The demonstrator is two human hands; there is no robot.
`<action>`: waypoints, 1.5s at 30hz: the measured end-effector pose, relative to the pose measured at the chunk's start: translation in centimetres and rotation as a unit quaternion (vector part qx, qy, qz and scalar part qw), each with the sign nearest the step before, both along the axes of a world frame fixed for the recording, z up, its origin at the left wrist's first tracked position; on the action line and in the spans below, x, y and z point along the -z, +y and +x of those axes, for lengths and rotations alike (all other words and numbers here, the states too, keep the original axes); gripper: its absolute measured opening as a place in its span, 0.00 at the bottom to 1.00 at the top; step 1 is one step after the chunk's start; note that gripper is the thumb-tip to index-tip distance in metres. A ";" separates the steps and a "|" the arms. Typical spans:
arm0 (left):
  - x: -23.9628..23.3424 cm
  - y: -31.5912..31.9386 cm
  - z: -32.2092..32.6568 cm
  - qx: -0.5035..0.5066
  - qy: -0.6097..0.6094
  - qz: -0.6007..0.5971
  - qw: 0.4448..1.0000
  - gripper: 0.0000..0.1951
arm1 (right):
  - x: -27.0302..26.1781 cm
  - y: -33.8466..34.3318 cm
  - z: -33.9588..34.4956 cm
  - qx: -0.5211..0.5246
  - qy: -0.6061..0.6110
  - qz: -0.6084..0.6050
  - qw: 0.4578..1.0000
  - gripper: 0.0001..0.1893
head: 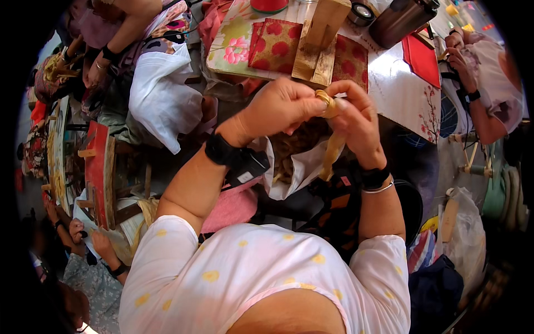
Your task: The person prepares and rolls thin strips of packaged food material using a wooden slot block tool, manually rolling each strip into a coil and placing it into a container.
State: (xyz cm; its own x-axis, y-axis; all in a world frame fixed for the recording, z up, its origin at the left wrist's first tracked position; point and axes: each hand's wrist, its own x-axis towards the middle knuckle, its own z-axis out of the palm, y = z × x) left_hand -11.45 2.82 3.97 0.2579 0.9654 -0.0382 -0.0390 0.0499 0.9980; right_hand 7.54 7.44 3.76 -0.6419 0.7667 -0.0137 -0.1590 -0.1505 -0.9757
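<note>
Close together in front of the table edge, my left hand (pixel 277 104) and my right hand (pixel 354 115) pinch one pale yellow, translucent strip (pixel 333 152). Between my fingertips its upper part is wound into a small shiny coil (pixel 323 97). From my right hand the strip's loose length hangs down towards an open white bag (pixel 288 190). Brownish-yellow strips (pixel 288 156) fill the bag below my wrists; my left hand partly hides them. What the strip is made of cannot be told.
An upright wooden stand (pixel 327 33) rests on red-and-gold cloth (pixel 275 46) on the floral-patterned table (pixel 400 100). A dark metal flask (pixel 402 21) and a red folder-like item (pixel 421 60) lie beyond. Co-workers' hands (pixel 459 58) are at both sides. Plastic bags (pixel 467 234) stand at right.
</note>
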 end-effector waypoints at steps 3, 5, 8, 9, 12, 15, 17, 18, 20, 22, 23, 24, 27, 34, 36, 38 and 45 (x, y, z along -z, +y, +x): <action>-0.4 -0.3 -1.0 0.022 -0.285 -0.128 0.950 0.14 | -1.5 0.4 1.8 0.041 -0.015 0.062 0.997 0.07; -0.2 -0.8 -1.5 0.074 -0.367 -0.113 0.921 0.13 | -2.1 0.9 2.8 0.042 -0.055 0.135 0.988 0.07; 0.3 0.1 -2.8 0.075 -0.157 -0.029 0.984 0.15 | -2.0 0.7 2.9 0.043 -0.086 0.076 0.992 0.06; 0.3 0.5 -3.3 0.027 0.055 0.044 0.997 0.16 | -1.9 0.8 2.8 0.044 -0.085 0.075 0.993 0.06; 0.4 0.7 -2.3 -0.037 0.168 0.176 0.969 0.15 | -1.6 1.0 2.2 0.036 -0.120 0.124 0.984 0.06; 0.1 0.2 -0.9 -0.010 0.180 0.229 0.957 0.12 | -0.7 0.7 1.0 0.018 -0.150 0.151 0.977 0.05; 0.4 0.2 -0.7 0.118 0.273 0.190 0.936 0.10 | -0.6 0.4 0.5 0.015 -0.164 0.218 0.962 0.04; 0.3 0.3 -1.0 0.143 0.200 0.114 0.963 0.10 | -1.2 0.5 0.6 0.010 -0.199 0.223 0.954 0.03; 0.1 0.8 -2.1 0.172 0.185 0.091 0.963 0.10 | -1.4 0.5 0.7 0.005 -0.213 0.217 0.953 0.04; -0.1 1.8 -2.8 0.185 0.196 0.078 0.960 0.08 | -1.6 1.1 0.6 0.002 -0.226 0.215 0.950 0.04; -0.2 2.3 -2.9 0.183 0.198 0.082 0.959 0.08 | -1.5 1.8 0.3 0.030 -0.238 0.246 0.939 0.05; 0.0 2.8 -2.7 0.091 0.256 0.137 0.953 0.07 | -1.2 2.6 0.1 0.060 -0.251 0.274 0.926 0.07; 1.3 4.6 -2.2 -0.064 0.284 0.234 0.928 0.05 | 0.8 4.5 -1.6 0.157 -0.162 0.283 0.932 0.08; 2.3 6.2 -2.3 -0.199 0.289 0.219 0.911 0.09 | 1.8 5.7 -3.8 0.234 -0.177 0.299 0.908 0.07; 2.4 6.1 -2.5 -0.208 0.288 0.223 0.908 0.09 | 1.8 5.7 -3.9 0.237 -0.180 0.300 0.906 0.08; 2.3 5.7 -2.5 -0.208 0.308 0.216 0.903 0.09 | 1.4 5.5 -3.8 0.225 -0.270 0.308 0.884 0.09; 0.2 1.8 -1.0 -0.196 0.500 0.224 0.813 0.13 | 2.4 4.7 -2.4 0.299 -0.339 0.409 0.793 0.12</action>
